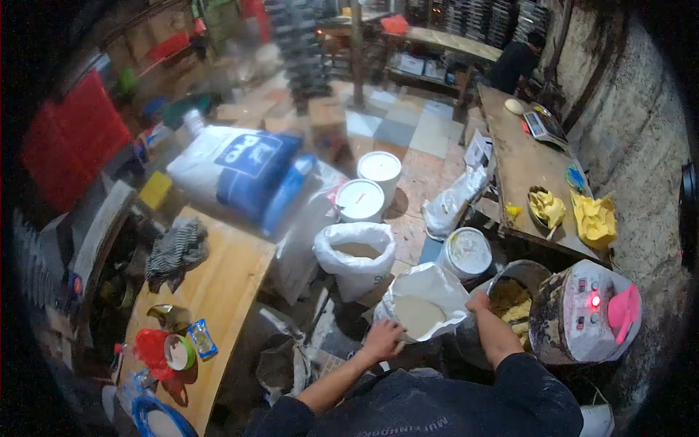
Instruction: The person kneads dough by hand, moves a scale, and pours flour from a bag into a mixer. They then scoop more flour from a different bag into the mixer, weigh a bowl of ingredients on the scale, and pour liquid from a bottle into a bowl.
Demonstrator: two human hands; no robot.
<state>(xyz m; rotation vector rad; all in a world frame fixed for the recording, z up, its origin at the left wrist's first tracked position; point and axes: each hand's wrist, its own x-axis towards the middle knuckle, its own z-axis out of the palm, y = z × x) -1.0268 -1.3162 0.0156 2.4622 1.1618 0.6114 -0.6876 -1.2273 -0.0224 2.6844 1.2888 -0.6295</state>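
Observation:
A white sack (435, 275) stands open in front of me, with pale powder (416, 315) inside. At its near left rim is my left hand (384, 341), fingers curled on the edge. My right hand (479, 302) is closed on the sack's right rim. Just right of that hand stands a large metal mixing bowl (540, 271) holding yellowish dough (511, 300). A second open white sack (371, 275) of pale material is beyond my left hand.
A mixer (575, 320) with a red light and pink cloth (624, 315) stands right. Lidded buckets (360, 200) and a white tub (466, 253) are ahead. Wooden tables flank me, the left one (229, 266) bearing a cloth, the right one (502, 135) a scale. A person (513, 64) is far right.

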